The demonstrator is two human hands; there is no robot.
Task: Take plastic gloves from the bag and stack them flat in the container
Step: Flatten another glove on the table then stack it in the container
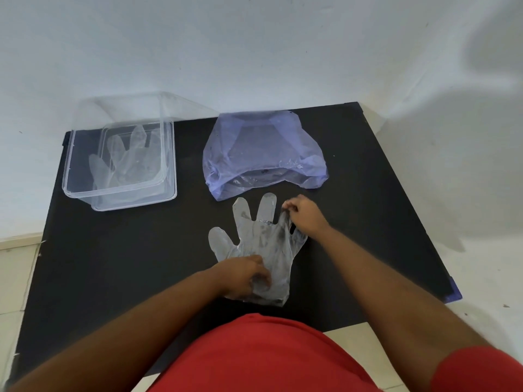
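Observation:
A clear plastic glove lies spread on the black table, fingers pointing away from me. My left hand grips its cuff end at the near side. My right hand pinches one of its fingers on the right and lifts it slightly. Behind the glove sits a pale purple plastic bag, its mouth open toward me. At the table's back left stands a clear rectangular container with at least one glove lying flat inside.
The table's back edge meets a white wall. The right edge drops to a light floor. My red shirt fills the bottom of the view.

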